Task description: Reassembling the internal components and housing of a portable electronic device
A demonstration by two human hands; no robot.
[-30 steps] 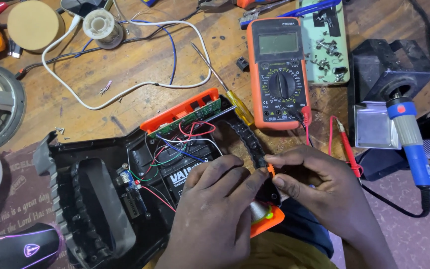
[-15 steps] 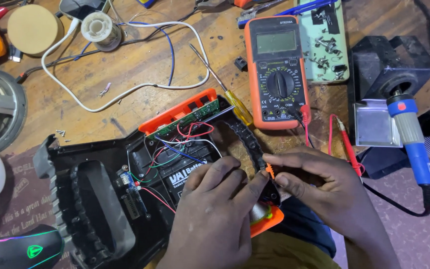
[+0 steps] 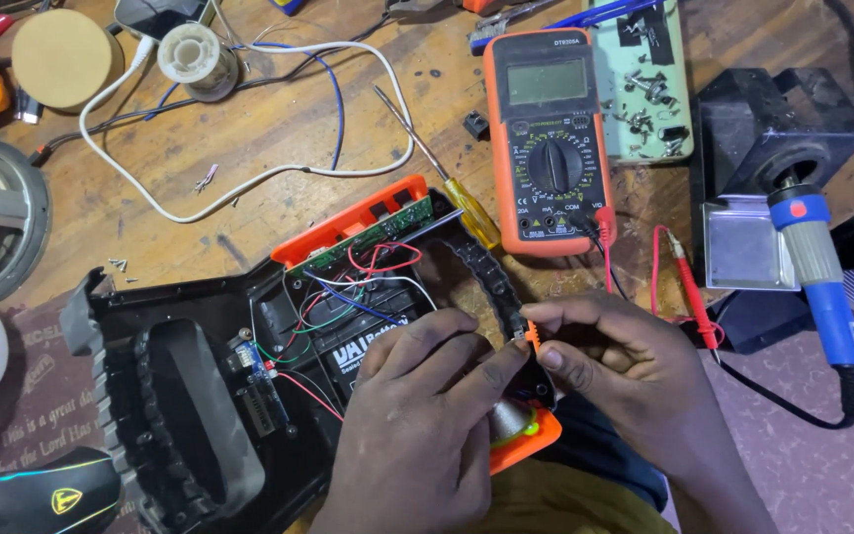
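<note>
Together, we see both hands on the opened black and orange device [image 3: 200, 415] near the counter's front edge. Our left hand [image 3: 417, 425] lies fingers down over its wired inside, while our right hand [image 3: 625, 371] pinches a small part at its orange rim. Behind it lie an orange multimeter [image 3: 546, 138] and a yellow-handled screwdriver [image 3: 447, 178]; a blue soldering iron [image 3: 817, 277] rests rightward.

Your scarred wooden tabletop [image 3: 279, 138] carries an orange multimeter [image 3: 549, 138], a yellow-handled screwdriver [image 3: 447, 178], a looped white cable [image 3: 249, 178], a solder spool [image 3: 190, 59], a blue soldering iron [image 3: 817, 272] and the opened black-and-orange casing [image 3: 200, 396].
</note>
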